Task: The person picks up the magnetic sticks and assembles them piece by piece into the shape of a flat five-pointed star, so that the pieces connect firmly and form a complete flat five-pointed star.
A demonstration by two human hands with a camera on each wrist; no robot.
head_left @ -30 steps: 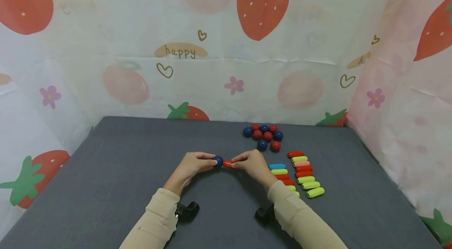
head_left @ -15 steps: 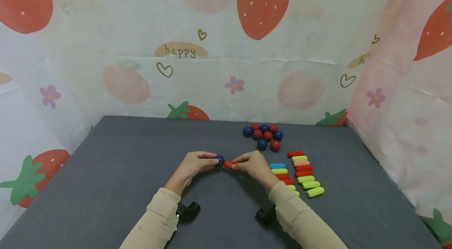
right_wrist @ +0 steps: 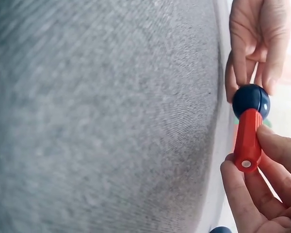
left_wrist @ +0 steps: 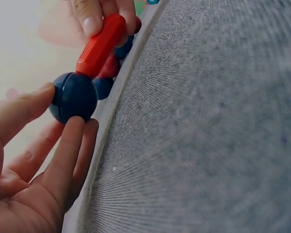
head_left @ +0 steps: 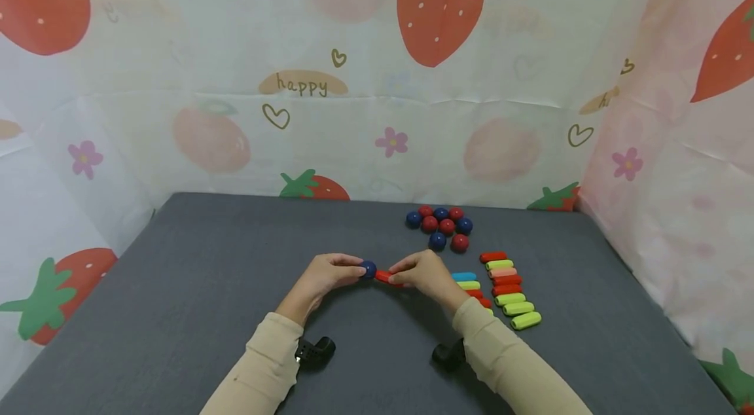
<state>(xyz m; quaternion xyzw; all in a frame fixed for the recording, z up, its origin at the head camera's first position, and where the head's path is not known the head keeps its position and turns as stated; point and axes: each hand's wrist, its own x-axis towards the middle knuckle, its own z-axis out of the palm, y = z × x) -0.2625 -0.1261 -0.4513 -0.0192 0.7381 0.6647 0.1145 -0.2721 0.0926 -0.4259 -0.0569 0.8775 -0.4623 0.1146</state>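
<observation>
Between thumb and fingertips, my left hand (head_left: 323, 279) pinches a dark blue ball (left_wrist: 73, 98) with a seam round it. My right hand (head_left: 425, 276) pinches a red ribbed rod (right_wrist: 248, 141) near its far end. One end of the rod meets the ball, and its other end shows a small round silvery spot in the right wrist view. Ball and rod are held up above the grey table (head_left: 235, 258), in front of me. In the head view my right fingers hide part of the rod.
Several red and blue balls (head_left: 446, 227) sit in a cluster at the back. To the right lie two columns of coloured rods (head_left: 510, 300), red, yellow-green, blue and peach; my right forearm hides part of the nearer column. A strawberry-print cloth (head_left: 365, 140) hangs behind the table.
Both hands have shifted slightly to the right with the ball and rod, which stay end to end. The right forearm covers a little more of the nearer rod column.
</observation>
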